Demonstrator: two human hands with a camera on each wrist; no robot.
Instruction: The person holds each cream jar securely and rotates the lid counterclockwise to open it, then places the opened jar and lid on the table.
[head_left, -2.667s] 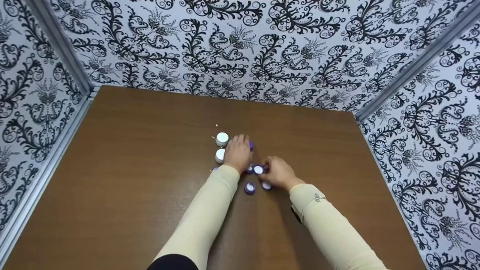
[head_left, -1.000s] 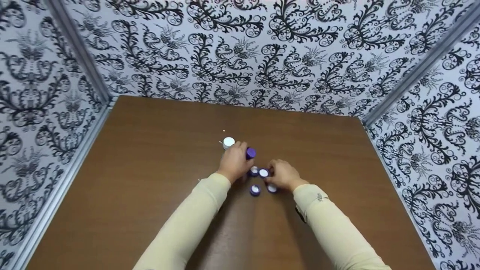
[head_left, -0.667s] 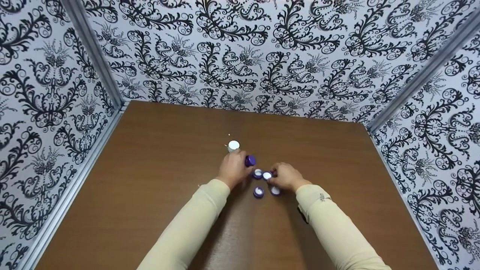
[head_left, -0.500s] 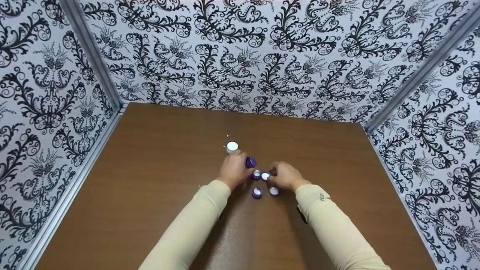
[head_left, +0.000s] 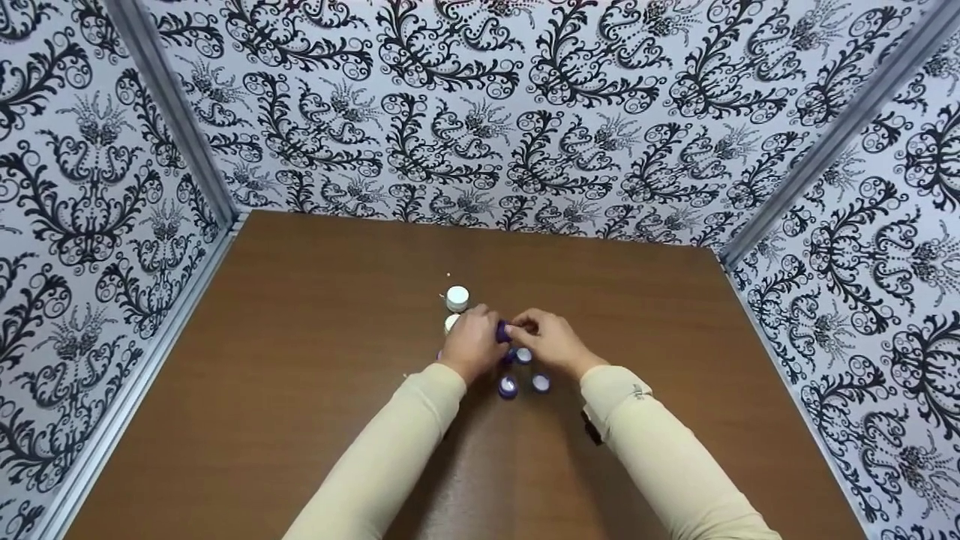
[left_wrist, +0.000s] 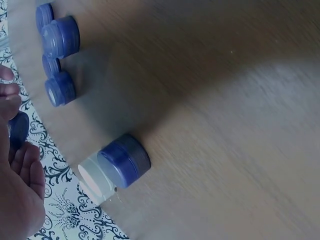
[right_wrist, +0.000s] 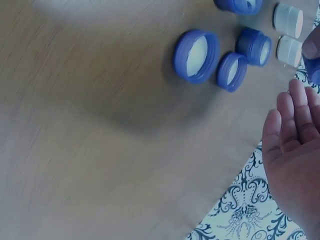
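Just above the table, my left hand [head_left: 474,341] grips a small purple screw-lid jar [head_left: 503,331]. My right hand [head_left: 553,341] meets it from the other side, thumb and fingertips pinching the jar. The left wrist view shows this held purple piece [left_wrist: 19,129] between the fingers; much of it is hidden. Below the hands lie a small upturned purple lid [right_wrist: 232,71] and a larger one [right_wrist: 196,56], both with white liners. Beside them stand two lidless purple jars, a small one [left_wrist: 60,89] and a bigger one [left_wrist: 62,37].
Left of my left hand stand two white jars, the far one [head_left: 457,298] fully seen and the near one [head_left: 451,322] partly covered. A closed purple jar [left_wrist: 124,160] stands beside them. Patterned walls [head_left: 450,112] edge the brown table [head_left: 315,315].
My right hand has left the small lid on the table and moved up and left to the purple jar in my left hand. The left hand keeps its hold, little moved.
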